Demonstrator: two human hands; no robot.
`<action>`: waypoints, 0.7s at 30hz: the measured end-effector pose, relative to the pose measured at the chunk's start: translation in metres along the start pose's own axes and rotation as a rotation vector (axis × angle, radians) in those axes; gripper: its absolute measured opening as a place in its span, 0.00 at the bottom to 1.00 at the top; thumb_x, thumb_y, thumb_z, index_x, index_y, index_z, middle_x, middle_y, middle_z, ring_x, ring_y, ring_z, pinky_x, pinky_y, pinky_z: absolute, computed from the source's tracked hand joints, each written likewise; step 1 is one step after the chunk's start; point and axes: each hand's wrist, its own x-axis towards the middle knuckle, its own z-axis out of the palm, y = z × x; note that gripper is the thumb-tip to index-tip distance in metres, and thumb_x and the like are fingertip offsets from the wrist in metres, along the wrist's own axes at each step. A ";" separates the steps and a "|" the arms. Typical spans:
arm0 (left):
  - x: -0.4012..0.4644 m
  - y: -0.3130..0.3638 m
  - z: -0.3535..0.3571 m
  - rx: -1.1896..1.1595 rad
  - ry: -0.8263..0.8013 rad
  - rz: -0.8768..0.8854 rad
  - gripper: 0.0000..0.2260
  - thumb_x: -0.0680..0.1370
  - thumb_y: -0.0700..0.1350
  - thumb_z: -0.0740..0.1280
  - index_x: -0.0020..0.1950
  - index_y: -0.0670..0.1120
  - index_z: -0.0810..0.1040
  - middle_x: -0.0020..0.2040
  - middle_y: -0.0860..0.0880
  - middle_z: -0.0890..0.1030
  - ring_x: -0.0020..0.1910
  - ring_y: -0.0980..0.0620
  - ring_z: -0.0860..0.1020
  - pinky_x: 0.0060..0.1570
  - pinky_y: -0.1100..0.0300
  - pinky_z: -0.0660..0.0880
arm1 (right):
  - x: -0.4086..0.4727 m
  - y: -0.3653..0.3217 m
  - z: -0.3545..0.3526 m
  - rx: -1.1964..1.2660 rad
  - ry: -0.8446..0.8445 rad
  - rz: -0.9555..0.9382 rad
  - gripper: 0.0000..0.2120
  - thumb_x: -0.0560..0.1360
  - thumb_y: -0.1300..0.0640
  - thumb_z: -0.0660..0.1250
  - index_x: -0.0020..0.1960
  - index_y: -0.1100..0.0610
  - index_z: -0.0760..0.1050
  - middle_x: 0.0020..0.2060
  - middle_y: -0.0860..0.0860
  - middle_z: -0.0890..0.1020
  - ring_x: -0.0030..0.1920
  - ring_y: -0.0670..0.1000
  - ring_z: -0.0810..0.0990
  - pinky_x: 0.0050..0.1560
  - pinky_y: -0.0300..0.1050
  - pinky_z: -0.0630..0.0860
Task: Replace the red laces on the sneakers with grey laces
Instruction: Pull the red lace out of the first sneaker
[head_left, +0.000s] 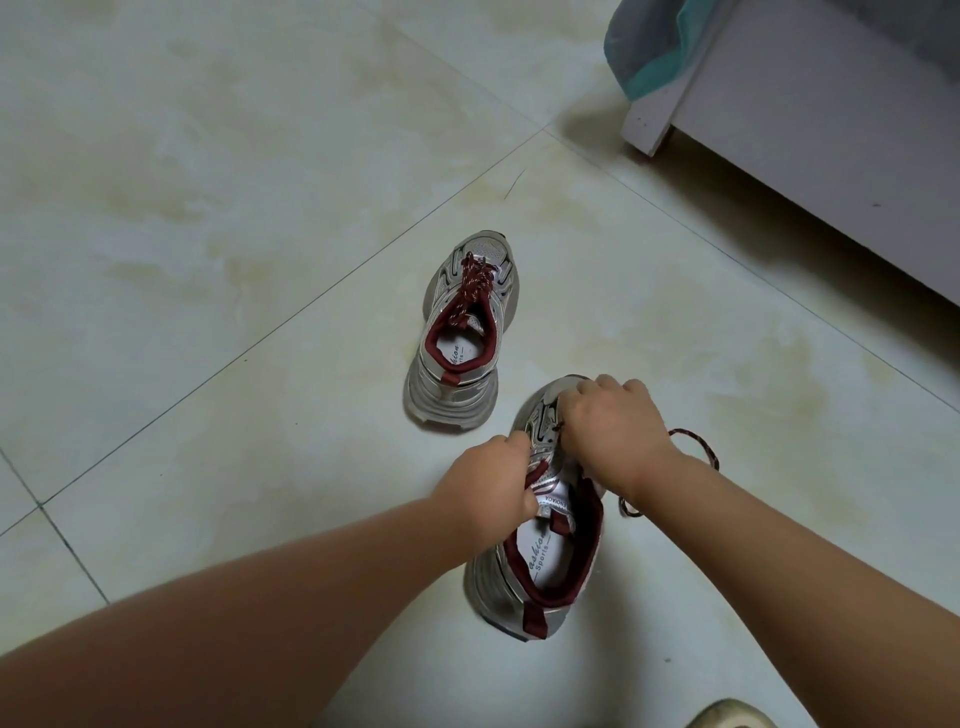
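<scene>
Bare forearms reach in from the lower edge toward the pale, glossy tiled floor (260, 218), which has dark grout lines and yellowish marbling. At the upper right stands a white board-sided piece of furniture (810, 130), with a grey and teal cloth (652, 47) hanging over its corner.

Nearer of the two shoes, a silver-grey mesh sneaker with dark red lining (540, 561) sits on the floor under both hands, heel toward the camera, its printed white insole showing. A second silver-grey sneaker with dark red collar (460, 338) stands just beyond it and to the left, apart from it, toe pointing away, and carries a dark red speckled lace (475, 283) threaded through its eyelets.

Over the front of the near shoe, the right hand (618, 431) lies with fingers curled down into the lacing area; what they pinch is hidden beneath the knuckles. On that shoe's left side, the left hand (491, 480) has its fingers curled around the edge of the upper beside the tongue.

A loose dark red speckled shoelace (696, 441) loops out on the floor to the right of the near shoe, passing behind the right wrist.

No grey lace can be made out.
</scene>
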 end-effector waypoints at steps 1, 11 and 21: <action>0.000 0.000 0.000 -0.008 -0.003 -0.008 0.09 0.74 0.43 0.63 0.51 0.42 0.67 0.48 0.43 0.74 0.47 0.43 0.74 0.41 0.57 0.66 | -0.001 0.004 0.001 0.012 0.028 0.083 0.10 0.74 0.58 0.58 0.54 0.59 0.71 0.52 0.55 0.77 0.54 0.57 0.73 0.45 0.47 0.63; 0.000 0.000 0.001 0.039 -0.012 0.008 0.10 0.74 0.43 0.63 0.53 0.41 0.67 0.50 0.42 0.75 0.48 0.43 0.75 0.40 0.58 0.65 | -0.013 0.027 0.003 0.386 0.129 0.426 0.13 0.75 0.55 0.61 0.57 0.59 0.71 0.51 0.57 0.75 0.55 0.61 0.71 0.50 0.52 0.67; -0.003 -0.002 0.001 0.006 -0.014 0.010 0.09 0.74 0.43 0.62 0.51 0.42 0.67 0.50 0.43 0.74 0.47 0.43 0.74 0.41 0.58 0.65 | 0.004 0.019 0.002 0.221 0.175 0.318 0.14 0.78 0.54 0.56 0.52 0.61 0.76 0.49 0.59 0.76 0.53 0.60 0.72 0.46 0.50 0.66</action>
